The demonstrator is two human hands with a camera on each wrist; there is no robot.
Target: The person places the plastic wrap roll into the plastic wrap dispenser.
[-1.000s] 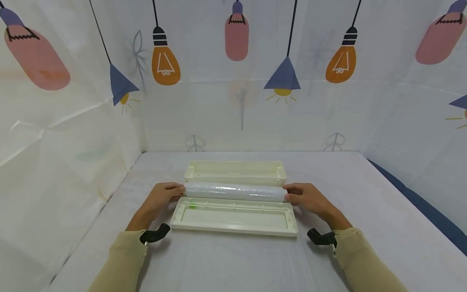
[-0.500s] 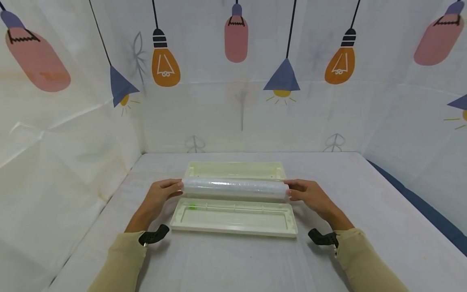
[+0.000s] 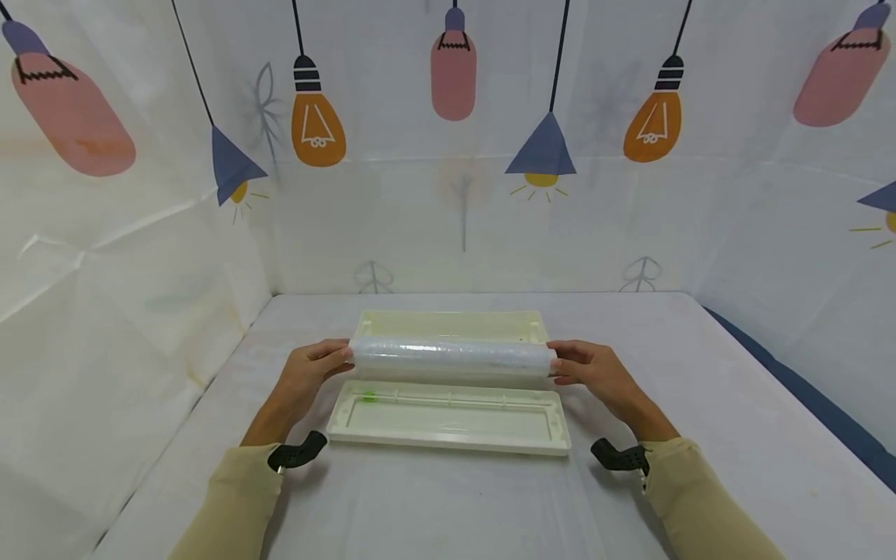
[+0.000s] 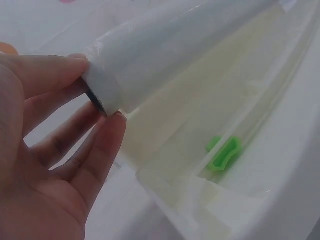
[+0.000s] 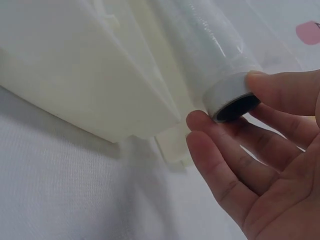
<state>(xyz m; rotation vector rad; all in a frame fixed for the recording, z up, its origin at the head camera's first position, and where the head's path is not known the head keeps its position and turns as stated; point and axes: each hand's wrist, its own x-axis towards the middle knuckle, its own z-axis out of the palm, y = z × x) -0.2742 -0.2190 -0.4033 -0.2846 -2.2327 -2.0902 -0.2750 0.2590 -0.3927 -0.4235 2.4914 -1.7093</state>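
Note:
Both hands hold a roll of clear plastic wrap [image 3: 451, 356] level by its ends. My left hand [image 3: 301, 381] pinches the left end between thumb and fingers. At the right end my right hand [image 3: 602, 381] grips the rim; the right wrist view shows the roll's hollow core [image 5: 237, 107] there. Behind the roll lies a long cream plastic box [image 3: 451, 320], its front part hidden by the roll. Nearer to me lies the matching lid [image 3: 448, 424], inner side up, with a small green slider cutter [image 4: 225, 152] on its rail.
A white cloth covers the table [image 3: 448, 505]. Pale curtains [image 3: 448, 210] printed with lamps and bulbs hang behind and at both sides. Black wrist mounts [image 3: 297, 449] are strapped over the beige sleeves [image 3: 231, 498].
The roll has risen from between the box and the lid, held by both hands, and now overlaps more of the box in the head view. Box and lid have stayed put.

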